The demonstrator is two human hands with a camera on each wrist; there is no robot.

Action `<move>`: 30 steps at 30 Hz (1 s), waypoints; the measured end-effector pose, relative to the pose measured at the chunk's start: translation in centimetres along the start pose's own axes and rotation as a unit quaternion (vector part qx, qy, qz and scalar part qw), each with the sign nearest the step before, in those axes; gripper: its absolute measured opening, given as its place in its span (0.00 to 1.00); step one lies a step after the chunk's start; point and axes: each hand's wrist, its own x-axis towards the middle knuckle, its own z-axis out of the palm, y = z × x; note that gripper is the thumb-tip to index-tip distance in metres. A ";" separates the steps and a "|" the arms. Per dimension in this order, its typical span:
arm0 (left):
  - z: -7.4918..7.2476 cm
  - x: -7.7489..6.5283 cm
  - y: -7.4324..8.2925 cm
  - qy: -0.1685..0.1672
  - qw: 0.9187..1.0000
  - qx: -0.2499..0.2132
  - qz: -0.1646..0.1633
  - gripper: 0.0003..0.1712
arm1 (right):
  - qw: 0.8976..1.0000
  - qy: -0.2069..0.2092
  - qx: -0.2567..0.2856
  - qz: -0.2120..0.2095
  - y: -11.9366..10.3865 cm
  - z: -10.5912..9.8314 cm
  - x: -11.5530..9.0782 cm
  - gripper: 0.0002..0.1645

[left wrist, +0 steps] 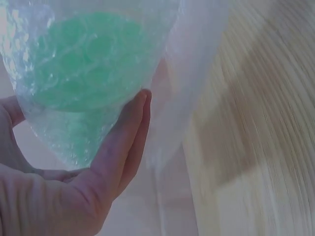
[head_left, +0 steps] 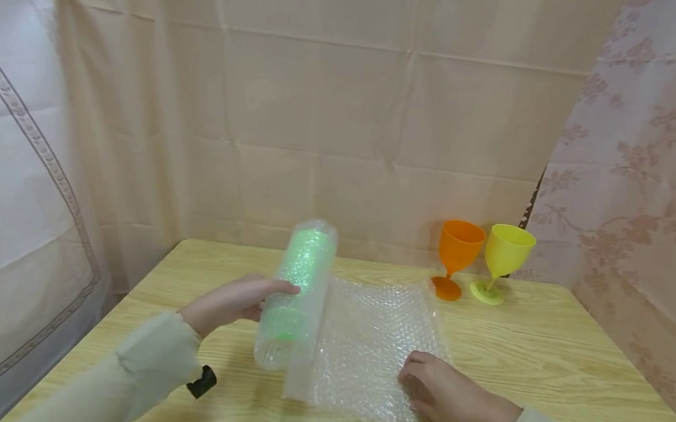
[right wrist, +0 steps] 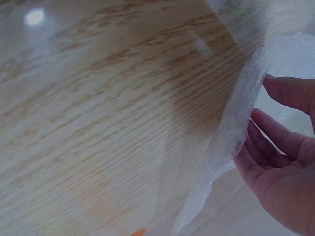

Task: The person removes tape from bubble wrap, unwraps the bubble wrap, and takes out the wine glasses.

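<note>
A green goblet [head_left: 302, 267] lies rolled inside clear bubble wrap; its bowl and stem [left wrist: 81, 130] show through the plastic in the left wrist view. My left hand [head_left: 239, 302] grips this roll from the left, thumb on top and fingers around the side. From the roll, a loose sheet of bubble wrap [head_left: 373, 342] extends to the right across the table. My right hand [head_left: 449, 392] holds the sheet near its right edge with curled fingers. The right wrist view shows thumb [right wrist: 290, 92] and fingers against the raised edge [right wrist: 236, 110].
An orange goblet [head_left: 460, 244] and a yellow goblet [head_left: 506, 250] stand upright at the table's back right. The wooden table [head_left: 538, 365] meets a beige curtain [head_left: 344, 108] behind. Patterned cloth [head_left: 649, 159] hangs on the right side, pale cloth on the left.
</note>
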 end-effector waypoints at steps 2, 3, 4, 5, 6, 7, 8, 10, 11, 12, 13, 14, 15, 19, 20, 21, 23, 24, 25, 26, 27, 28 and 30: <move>1.0 0.3 0.5 0.002 1.000 0.000 0.004 0.33 | 1.000 -0.001 0.003 0.002 0.0 0.0 0.0 0.18; 1.6 0.4 0.7 0.006 1.000 -0.001 0.004 0.32 | 1.000 -0.002 0.004 0.003 0.1 0.0 0.0 0.18; 2.2 0.6 0.9 0.008 1.000 -0.005 0.003 0.32 | 1.000 -0.002 0.006 0.005 0.1 0.0 0.0 0.18; 2.8 0.8 1.0 0.009 1.000 -0.009 0.004 0.31 | 1.000 -0.004 0.007 0.007 0.1 0.0 0.0 0.18; 3.3 0.9 1.1 0.010 1.000 -0.012 0.004 0.30 | 1.000 -0.006 0.008 0.009 0.1 0.0 0.0 0.18; 3.9 1.1 1.1 0.008 1.000 -0.015 0.006 0.29 | 1.000 -0.007 0.008 0.010 0.1 0.0 0.0 0.18; 4.4 1.2 1.1 0.005 1.000 -0.017 0.007 0.28 | 1.000 -0.009 0.009 0.012 0.1 0.0 0.0 0.18; 5.4 1.5 1.0 0.001 1.000 -0.020 0.007 0.26 | 1.000 -0.008 0.009 0.012 0.1 0.0 0.0 0.18; 5.9 1.6 1.0 -0.002 1.000 -0.020 0.007 0.26 | 1.000 -0.008 0.008 0.010 0.1 0.0 0.0 0.18; 6.4 1.7 0.9 -0.004 1.000 -0.019 0.006 0.26 | 1.000 -0.006 0.007 0.008 0.1 0.0 0.0 0.18; 6.9 1.9 0.8 -0.007 1.000 -0.022 0.005 0.26 | 1.000 -0.005 0.006 0.007 0.1 0.0 0.0 0.18; 7.3 2.1 0.6 -0.007 1.000 -0.022 0.003 0.27 | 1.000 -0.004 0.006 0.006 0.1 0.0 0.0 0.18; 7.8 2.3 0.5 -0.007 1.000 -0.021 0.000 0.28 | 1.000 -0.002 0.005 0.004 0.2 0.0 0.0 0.18; 9.5 3.2 -0.3 -0.009 1.000 -0.026 -0.006 0.31 | 1.000 0.003 0.003 -0.001 0.2 0.1 0.0 0.17; 9.8 3.4 -0.4 -0.013 0.999 -0.030 -0.007 0.31 | 1.000 0.003 0.003 -0.001 0.3 0.1 0.0 0.17; 10.1 3.6 -0.6 -0.016 0.999 -0.035 -0.007 0.31 | 1.000 0.005 0.002 -0.004 0.3 0.1 0.0 0.17; 10.7 3.9 -0.8 -0.025 0.999 -0.045 -0.010 0.31 | 1.000 0.008 0.003 -0.005 0.3 0.2 0.0 0.17; 10.9 4.1 -0.9 -0.030 0.998 -0.050 -0.011 0.32 | 1.000 0.009 0.003 -0.006 0.3 0.2 -0.1 0.17; 11.1 4.2 -1.0 -0.035 0.998 -0.054 -0.010 0.32 | 1.000 0.010 0.002 -0.007 0.3 0.2 -0.1 0.17; 11.2 4.3 -1.0 -0.036 0.998 -0.052 -0.012 0.34 | 1.000 0.010 0.001 -0.006 0.3 0.2 -0.1 0.17; 11.4 4.3 -1.0 -0.038 0.998 -0.051 -0.014 0.35 | 1.000 0.011 0.001 -0.006 0.3 0.2 -0.1 0.17; 11.5 4.3 -0.9 -0.039 0.998 -0.051 -0.016 0.36 | 1.000 0.009 0.002 -0.004 0.3 0.3 -0.1 0.18; 11.8 4.4 -0.8 -0.039 0.997 -0.057 -0.019 0.39 | 1.000 0.009 0.002 -0.004 0.3 0.3 0.0 0.18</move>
